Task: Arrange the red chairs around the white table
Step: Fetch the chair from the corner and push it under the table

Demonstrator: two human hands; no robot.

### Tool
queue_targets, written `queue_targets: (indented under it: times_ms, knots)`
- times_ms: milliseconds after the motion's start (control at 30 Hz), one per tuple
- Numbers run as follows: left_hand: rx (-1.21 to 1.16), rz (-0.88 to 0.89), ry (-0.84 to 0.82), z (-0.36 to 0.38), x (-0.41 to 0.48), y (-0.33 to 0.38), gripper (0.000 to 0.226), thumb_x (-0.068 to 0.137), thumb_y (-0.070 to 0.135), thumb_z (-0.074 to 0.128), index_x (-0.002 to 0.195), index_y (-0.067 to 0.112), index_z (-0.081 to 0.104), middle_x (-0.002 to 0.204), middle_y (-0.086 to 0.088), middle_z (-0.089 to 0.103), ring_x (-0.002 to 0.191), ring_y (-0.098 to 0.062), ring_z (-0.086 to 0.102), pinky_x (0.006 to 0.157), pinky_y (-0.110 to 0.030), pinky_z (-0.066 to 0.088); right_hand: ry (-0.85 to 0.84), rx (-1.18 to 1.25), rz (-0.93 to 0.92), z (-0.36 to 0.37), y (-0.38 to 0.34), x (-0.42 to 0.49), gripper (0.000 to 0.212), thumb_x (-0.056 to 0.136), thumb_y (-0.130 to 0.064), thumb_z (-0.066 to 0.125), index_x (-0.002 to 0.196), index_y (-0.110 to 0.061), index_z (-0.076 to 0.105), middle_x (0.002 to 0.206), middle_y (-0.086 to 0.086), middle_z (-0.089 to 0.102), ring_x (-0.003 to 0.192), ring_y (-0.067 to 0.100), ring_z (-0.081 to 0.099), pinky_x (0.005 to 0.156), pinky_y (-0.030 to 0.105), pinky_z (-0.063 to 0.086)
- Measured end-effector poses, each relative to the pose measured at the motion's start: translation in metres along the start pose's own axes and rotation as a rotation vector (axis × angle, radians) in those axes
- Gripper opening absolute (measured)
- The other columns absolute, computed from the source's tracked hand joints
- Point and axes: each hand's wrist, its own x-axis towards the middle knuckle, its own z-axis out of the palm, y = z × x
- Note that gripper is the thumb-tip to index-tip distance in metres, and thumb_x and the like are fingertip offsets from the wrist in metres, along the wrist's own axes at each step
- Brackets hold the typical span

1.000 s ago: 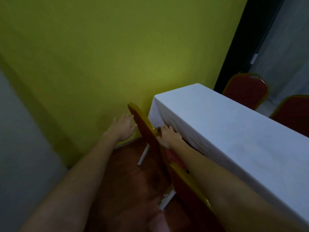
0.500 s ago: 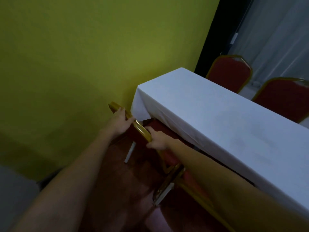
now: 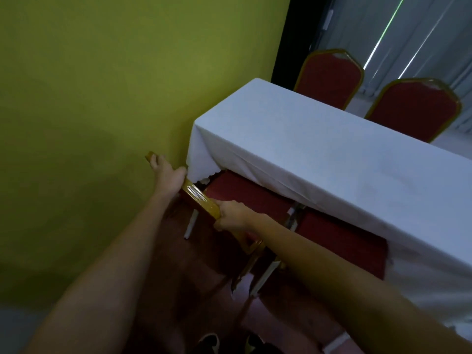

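- Big yellow-green wall (image 3: 102, 98) on the left, so barely any room to swing anything on that side.
- White-clothed surface (image 3: 319, 154) running off to the right, two red chairs (image 3: 332, 77) parked upright along its far side.
- Near side: another red chair (image 3: 339, 241) already tucked in, plus the corner chair (image 3: 245, 195) with its seat partly under the cloth overhang, just beside the wall.
- Probably best pushed straight in, both ends of the gold backrest rail kept level, watching the cloth hem and the neighbour's legs for snags.
- Both arms stretched forward and down, nearly straight.
- Left hand (image 3: 167, 175) wrapped over the rail's wall-side end, gripping it.
- Right hand (image 3: 232, 215) clenched around the rail's near end, knuckles up.
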Motion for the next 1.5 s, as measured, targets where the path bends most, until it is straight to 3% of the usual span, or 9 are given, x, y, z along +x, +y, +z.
queue_targets:
  times_ms: [167, 367, 733, 933, 1033, 1167, 1333, 1433, 1500]
  knots:
    - [-0.080, 0.088, 0.032, 0.019, -0.026, 0.000, 0.062, 0.089, 0.004, 0.052, 0.144, -0.004, 0.025, 0.159, -0.015, 0.002, 0.135, -0.031, 0.036, 0.092, -0.017, 0.031, -0.043, 0.020, 0.080, -0.007, 0.019, -0.015, 0.073, 0.078, -0.012, 0.065, 0.142, -0.035, 0.038, 0.097, 0.007, 0.068, 0.081, 0.019, 0.064, 0.076, 0.037, 0.053]
    - [-0.073, 0.086, -0.147, 0.055, -0.056, 0.011, 0.077, 0.092, 0.019, 0.057, 0.153, 0.006, 0.011, 0.159, -0.013, -0.019, 0.148, -0.039, -0.006, 0.113, -0.040, 0.030, -0.074, 0.098, 0.217, -0.029, 0.061, -0.049, 0.071, 0.065, -0.001, 0.062, 0.118, -0.046, 0.052, 0.089, 0.007, 0.067, 0.082, 0.026, 0.066, 0.067, 0.035, 0.051]
    - [0.067, 0.102, -0.163, 0.036, -0.022, -0.001, 0.077, 0.093, 0.025, 0.054, 0.153, 0.007, 0.009, 0.160, -0.013, -0.016, 0.147, -0.040, 0.006, 0.114, -0.044, 0.029, 0.058, 0.142, 0.176, -0.012, 0.037, -0.035, 0.077, 0.075, -0.002, 0.060, 0.141, -0.037, 0.041, 0.088, 0.003, 0.062, 0.074, 0.018, 0.058, 0.063, 0.028, 0.045]
    - [0.393, 0.130, -0.059, 0.053, -0.058, 0.006, 0.085, 0.091, 0.033, 0.052, 0.153, 0.003, 0.001, 0.160, -0.021, -0.011, 0.147, -0.041, -0.014, 0.119, -0.054, -0.002, 0.076, -0.092, 0.316, -0.007, 0.074, -0.089, 0.069, 0.091, -0.026, 0.056, 0.152, -0.022, 0.025, 0.144, 0.012, 0.049, 0.125, 0.028, 0.051, 0.099, 0.034, 0.043]
    - [0.479, 0.185, -0.038, 0.080, -0.102, 0.015, 0.087, 0.090, 0.032, 0.051, 0.152, -0.003, 0.002, 0.159, -0.026, -0.012, 0.146, -0.043, -0.016, 0.118, -0.052, -0.005, 0.188, -0.088, 0.367, -0.009, 0.097, -0.142, 0.063, 0.094, -0.027, 0.051, 0.152, -0.019, 0.026, 0.149, 0.012, 0.043, 0.132, 0.026, 0.046, 0.103, 0.032, 0.039]
    - [0.534, 0.270, -0.234, 0.130, -0.176, 0.030, 0.078, 0.093, 0.031, 0.046, 0.153, 0.001, 0.006, 0.160, -0.027, -0.005, 0.147, -0.042, -0.011, 0.119, -0.050, -0.004, 0.254, -0.055, 0.407, 0.000, 0.132, -0.225, 0.058, 0.095, -0.031, 0.050, 0.149, -0.020, 0.033, 0.148, 0.009, 0.045, 0.132, 0.026, 0.046, 0.104, 0.033, 0.038]
    - [0.540, 0.496, -0.799, 0.197, -0.263, 0.039, 0.055, 0.102, 0.039, 0.026, 0.150, 0.013, 0.029, 0.161, -0.010, 0.018, 0.150, -0.032, 0.007, 0.120, -0.048, 0.004, 0.409, 0.049, 0.495, 0.025, 0.182, -0.310, 0.049, 0.097, -0.050, 0.038, 0.134, -0.023, 0.056, 0.140, 0.003, 0.055, 0.129, 0.023, 0.050, 0.108, 0.033, 0.036]
    - [0.626, 0.661, -0.838, 0.211, -0.291, 0.032, 0.048, 0.102, 0.042, 0.024, 0.132, 0.020, 0.055, 0.146, -0.007, 0.047, 0.142, -0.029, 0.031, 0.116, -0.044, 0.018, 0.557, -0.006, 0.465, 0.047, 0.199, -0.352, 0.058, 0.085, -0.073, 0.023, 0.102, -0.038, 0.066, 0.105, -0.001, 0.071, 0.102, 0.024, 0.064, 0.087, 0.041, 0.050]
    - [0.611, 0.676, -0.773, 0.211, -0.294, 0.025, 0.049, 0.101, 0.042, 0.026, 0.107, 0.018, 0.068, 0.117, -0.010, 0.066, 0.116, -0.029, 0.056, 0.095, -0.036, 0.038, 0.626, -0.145, 0.439, 0.067, 0.214, -0.377, 0.056, 0.083, -0.076, 0.025, 0.096, -0.038, 0.064, 0.090, -0.001, 0.072, 0.091, 0.023, 0.066, 0.075, 0.037, 0.050]
